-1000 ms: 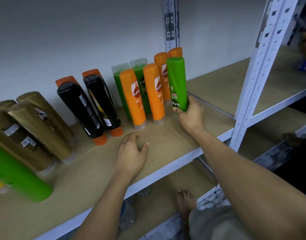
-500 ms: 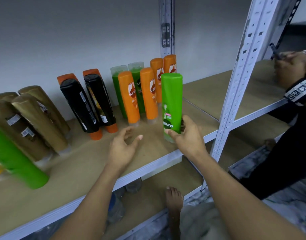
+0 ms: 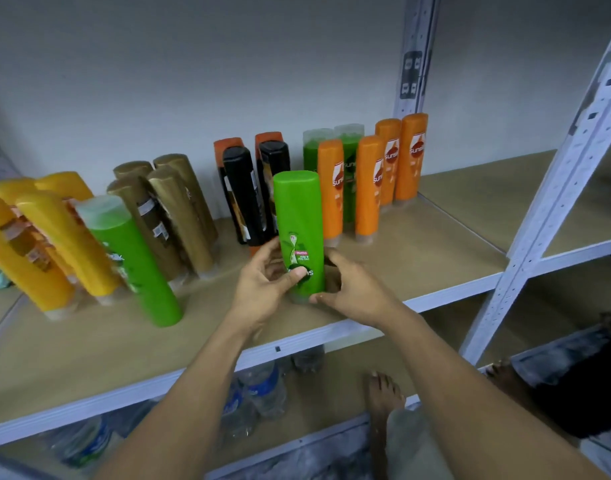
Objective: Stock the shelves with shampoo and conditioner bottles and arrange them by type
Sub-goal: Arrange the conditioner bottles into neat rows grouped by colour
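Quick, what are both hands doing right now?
Left hand: holding the green bottle, thumb on its label.
Right hand: holding the same bottle near its base.

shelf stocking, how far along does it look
Done: yellow bottles, gold bottles, black bottles and orange bottles stand grouped on the shelf. In hand: the left hand and right hand hold a green bottle. Left: setting it by its kind; a lone green bottle stands between yellow and gold.
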### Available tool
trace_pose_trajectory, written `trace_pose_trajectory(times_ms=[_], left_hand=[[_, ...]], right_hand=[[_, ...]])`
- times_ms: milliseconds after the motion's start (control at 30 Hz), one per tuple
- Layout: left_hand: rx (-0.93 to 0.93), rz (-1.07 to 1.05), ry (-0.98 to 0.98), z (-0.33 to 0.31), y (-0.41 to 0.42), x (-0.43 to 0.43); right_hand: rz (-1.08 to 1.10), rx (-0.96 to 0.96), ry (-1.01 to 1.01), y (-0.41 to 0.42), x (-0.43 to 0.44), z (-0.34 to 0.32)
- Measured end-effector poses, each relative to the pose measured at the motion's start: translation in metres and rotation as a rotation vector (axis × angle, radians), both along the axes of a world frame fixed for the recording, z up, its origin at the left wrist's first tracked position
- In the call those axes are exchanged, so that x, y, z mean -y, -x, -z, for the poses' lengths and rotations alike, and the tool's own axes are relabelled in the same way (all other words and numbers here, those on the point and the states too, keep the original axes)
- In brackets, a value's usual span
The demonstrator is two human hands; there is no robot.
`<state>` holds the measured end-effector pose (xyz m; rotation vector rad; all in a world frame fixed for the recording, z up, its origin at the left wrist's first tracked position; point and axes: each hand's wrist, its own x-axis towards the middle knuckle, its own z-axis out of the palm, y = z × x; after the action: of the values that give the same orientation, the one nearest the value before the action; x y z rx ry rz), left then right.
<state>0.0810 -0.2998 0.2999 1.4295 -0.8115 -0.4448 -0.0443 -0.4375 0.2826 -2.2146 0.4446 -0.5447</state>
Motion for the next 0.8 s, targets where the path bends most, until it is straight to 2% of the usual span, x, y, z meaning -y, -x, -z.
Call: trace_pose_trajectory(times_ms=[133, 267, 400, 600, 800], left_hand=[[0.080, -0.153, 0.035, -0.008, -0.012, -0.017], [0.201, -0.474, 0.044, -0.003, -0.024, -0.038], [0.247, -0.735, 0.031, 0.015, -0.033, -0.052], [0.343, -0.741, -0.024, 0.023, -0.040, -0.054], [0.338, -0.736, -0.040, 0.025, -0.036, -0.056]], right_hand=[[0.133, -0.308, 0.363, -0.002, 0.009, 0.010], [0.122, -0.413, 0.461, -0.006, 0.002, 0.009], [0.120, -0.466, 0.459, -0.008, 0.001, 0.007], [0.121, -0.468, 0.437, -0.009, 0.000, 0.005], [0.108, -0.471, 0.414, -0.008, 0.001, 0.003]])
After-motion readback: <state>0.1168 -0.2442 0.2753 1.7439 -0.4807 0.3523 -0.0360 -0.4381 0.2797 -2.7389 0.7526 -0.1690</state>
